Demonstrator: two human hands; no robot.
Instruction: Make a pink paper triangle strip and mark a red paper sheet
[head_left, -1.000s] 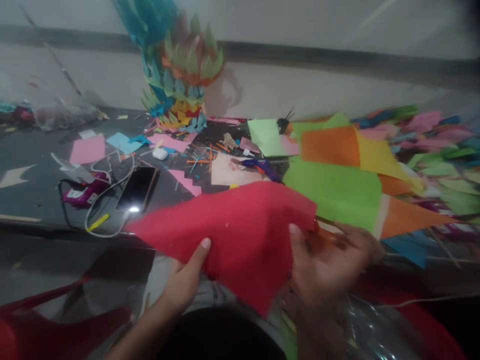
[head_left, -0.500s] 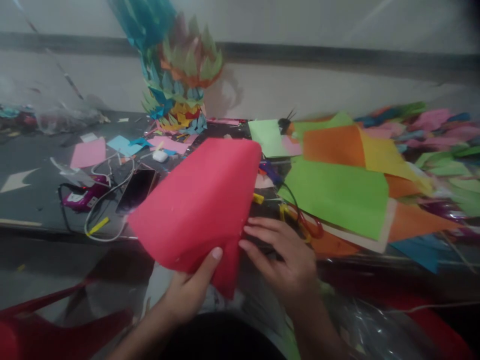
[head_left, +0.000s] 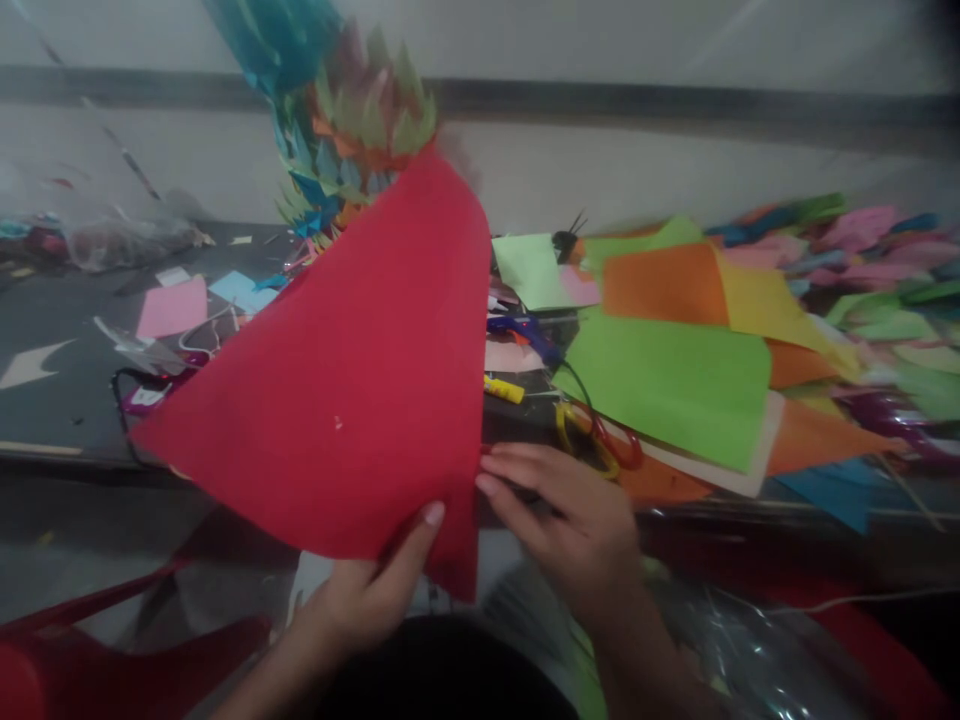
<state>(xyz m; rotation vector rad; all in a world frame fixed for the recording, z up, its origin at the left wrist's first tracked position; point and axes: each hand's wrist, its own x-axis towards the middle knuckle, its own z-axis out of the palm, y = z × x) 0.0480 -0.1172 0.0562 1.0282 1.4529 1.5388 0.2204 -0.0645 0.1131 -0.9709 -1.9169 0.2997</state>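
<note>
Paper (head_left: 322,370), red and broad with pointed corners, is raised over the near edge of the table (head_left: 64,415), hiding part of the colourful ornament (head_left: 375,110) behind it. The left hand (head_left: 367,600) grips its lower part, thumb on the front and fingers hidden beneath. The right hand (head_left: 577,520) is at the right edge, fingertips close together; whether they pinch it, I cannot tell. Beyond that edge lie a yellow tube (head_left: 503,389), a blue tool (head_left: 536,340) and, farther right, a green sheet (head_left: 675,385).

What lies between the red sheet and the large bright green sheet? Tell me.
Head view: a dark blue tool, pale pink paper, a yellow tube.
</note>
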